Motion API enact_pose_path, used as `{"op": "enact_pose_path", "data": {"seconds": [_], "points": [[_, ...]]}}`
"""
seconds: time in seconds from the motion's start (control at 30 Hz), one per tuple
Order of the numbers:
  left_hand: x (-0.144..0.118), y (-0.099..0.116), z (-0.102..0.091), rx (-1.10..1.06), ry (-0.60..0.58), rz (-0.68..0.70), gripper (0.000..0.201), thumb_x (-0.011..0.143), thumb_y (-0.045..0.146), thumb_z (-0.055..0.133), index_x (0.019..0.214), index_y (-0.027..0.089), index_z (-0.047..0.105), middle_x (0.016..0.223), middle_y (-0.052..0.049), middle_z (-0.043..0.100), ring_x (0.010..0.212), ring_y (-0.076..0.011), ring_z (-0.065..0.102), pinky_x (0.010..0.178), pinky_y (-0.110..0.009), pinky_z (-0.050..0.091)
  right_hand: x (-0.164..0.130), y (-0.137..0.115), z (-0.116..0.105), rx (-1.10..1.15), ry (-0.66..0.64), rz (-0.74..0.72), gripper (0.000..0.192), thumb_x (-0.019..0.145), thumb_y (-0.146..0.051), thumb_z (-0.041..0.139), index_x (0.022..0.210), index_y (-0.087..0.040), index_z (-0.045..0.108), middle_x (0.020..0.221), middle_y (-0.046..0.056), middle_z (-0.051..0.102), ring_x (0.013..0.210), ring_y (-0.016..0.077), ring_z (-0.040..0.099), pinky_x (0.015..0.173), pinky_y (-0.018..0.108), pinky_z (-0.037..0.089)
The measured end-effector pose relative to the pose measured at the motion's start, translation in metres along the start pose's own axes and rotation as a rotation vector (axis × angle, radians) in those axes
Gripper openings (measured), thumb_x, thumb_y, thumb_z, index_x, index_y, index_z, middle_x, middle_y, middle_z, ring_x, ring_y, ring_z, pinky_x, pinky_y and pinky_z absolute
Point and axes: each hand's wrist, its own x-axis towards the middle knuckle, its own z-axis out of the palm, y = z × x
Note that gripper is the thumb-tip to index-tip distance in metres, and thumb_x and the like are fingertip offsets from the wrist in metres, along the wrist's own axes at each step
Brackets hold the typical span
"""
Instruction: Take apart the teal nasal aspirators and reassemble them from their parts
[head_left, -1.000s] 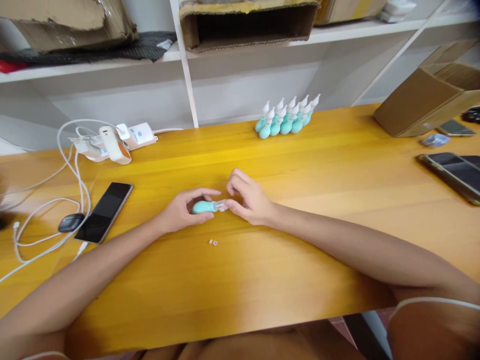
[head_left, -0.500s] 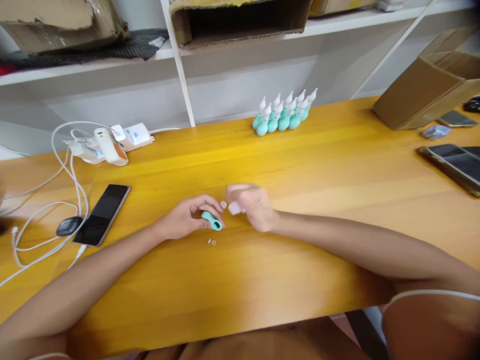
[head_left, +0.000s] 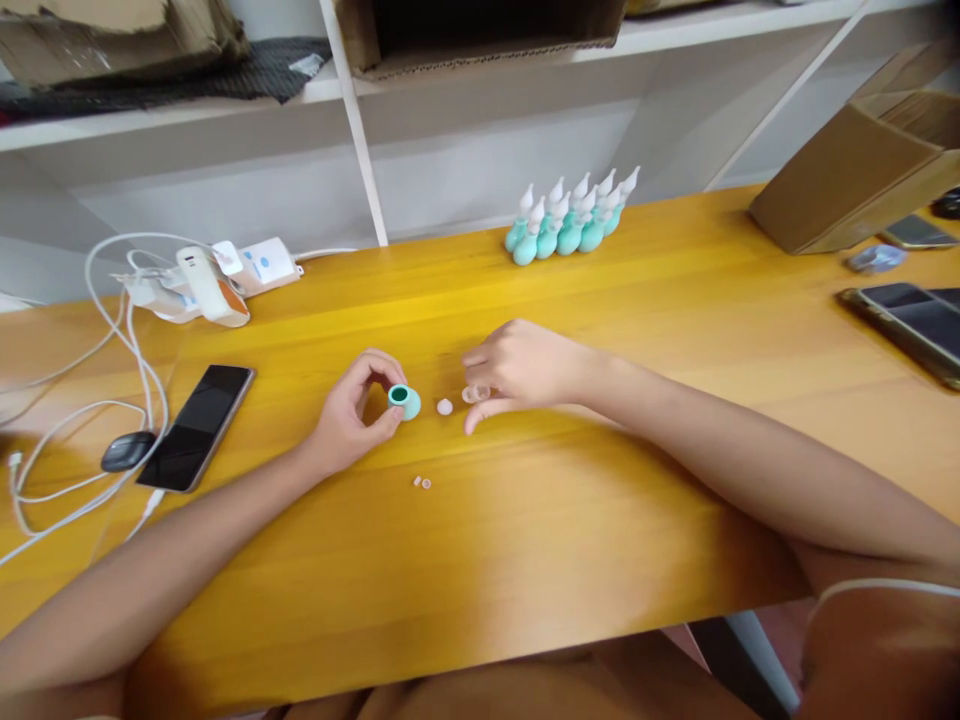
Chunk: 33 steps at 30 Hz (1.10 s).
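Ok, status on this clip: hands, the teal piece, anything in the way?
Left hand grips teal bulb, opening toward camera. Right hand pinches clear tip. Small white cap lies between them; two tiny bits nearer, clear of both.

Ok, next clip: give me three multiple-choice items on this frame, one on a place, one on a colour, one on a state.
1. Where does the black phone lie?
A. left of the left hand
B. on the shelf
C. inside the cardboard box

2. What colour is the bulb in the left hand?
A. red
B. teal
C. black

3. How does the small clear piece stand to the right hand?
A. pinched in its fingertips
B. lying far from it
C. pushed into the bulb

Key: 1 A, it lies on the table by the cables; 2 B, same teal as the row at the back; 3 A, the fingertips close on it.
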Motion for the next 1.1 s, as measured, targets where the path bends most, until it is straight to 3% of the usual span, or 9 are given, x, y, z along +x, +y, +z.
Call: {"op": "enact_pose_path", "data": {"seconds": [0.13,0.3,0.5,0.7,0.87,1.0,1.1], "points": [[-0.001,0.008,0.003,0.179,-0.144,-0.177,0.021,0.087,0.019,0.074,0.102,0.022,0.061,0.093,0.0,0.064,0.077,-0.0148,0.057,0.071,-0.029,0.048,0.004,-0.001,0.012,0.032,-0.101,0.056,0.075,0.111,-0.079,0.045,0.083,-0.018,0.08,0.085,0.007,0.075,0.065,0.0119,0.055,0.064,0.03,0.016],[0.001,0.012,0.005,0.284,-0.058,-0.045,0.024,0.083,0.011,0.072,0.103,0.022,0.062,0.103,-0.003,0.066,0.087,-0.0163,0.062,0.08,-0.031,0.052,0.008,-0.004,0.016,0.083,-0.176,0.149,0.066,0.108,-0.074,0.058,0.081,-0.019,0.08,0.083,0.006,0.078,0.064,0.012,0.056,0.063,0.029,0.018],[0.001,0.011,0.002,0.295,-0.048,-0.07,0.026,0.085,0.011,0.069,0.107,0.022,0.062,0.107,-0.004,0.067,0.094,-0.0192,0.065,0.087,-0.035,0.053,0.004,-0.009,-0.003,0.005,-0.276,0.319,0.063,0.102,-0.076,0.068,0.073,-0.022,0.08,0.071,0.005,0.074,0.056,0.0135,0.05,0.063,0.031,0.021],[-0.001,0.008,0.002,0.295,-0.036,-0.075,0.027,0.086,0.011,0.069,0.11,0.023,0.063,0.109,-0.004,0.068,0.096,-0.0196,0.065,0.09,-0.037,0.052,0.005,-0.012,-0.007,0.028,-0.224,0.334,0.051,0.099,-0.069,0.076,0.083,-0.021,0.082,0.078,0.005,0.076,0.058,0.0136,0.053,0.063,0.031,0.022],[-0.002,0.004,0.002,0.266,-0.003,-0.094,0.028,0.086,0.012,0.07,0.111,0.023,0.063,0.109,-0.004,0.067,0.097,-0.02,0.065,0.091,-0.037,0.053,0.006,-0.012,-0.006,0.064,-0.201,0.271,0.048,0.105,-0.062,0.072,0.083,-0.02,0.079,0.09,0.004,0.08,0.065,0.014,0.057,0.062,0.031,0.022],[-0.002,0.006,0.002,0.27,-0.02,-0.104,0.03,0.085,0.013,0.071,0.112,0.023,0.063,0.11,-0.004,0.067,0.097,-0.0205,0.065,0.091,-0.037,0.053,0.007,-0.013,-0.005,0.064,-0.2,0.276,0.049,0.104,-0.065,0.071,0.085,-0.02,0.08,0.088,0.005,0.079,0.065,0.0148,0.057,0.064,0.031,0.022],[0.0,0.009,0.002,0.322,-0.063,-0.108,0.032,0.083,0.013,0.07,0.113,0.022,0.063,0.11,-0.004,0.067,0.098,-0.0209,0.065,0.091,-0.037,0.053,0.006,-0.012,-0.008,0.032,-0.216,0.281,0.061,0.1,-0.077,0.069,0.083,-0.019,0.077,0.081,0.006,0.075,0.061,0.0145,0.052,0.065,0.031,0.021]]}}
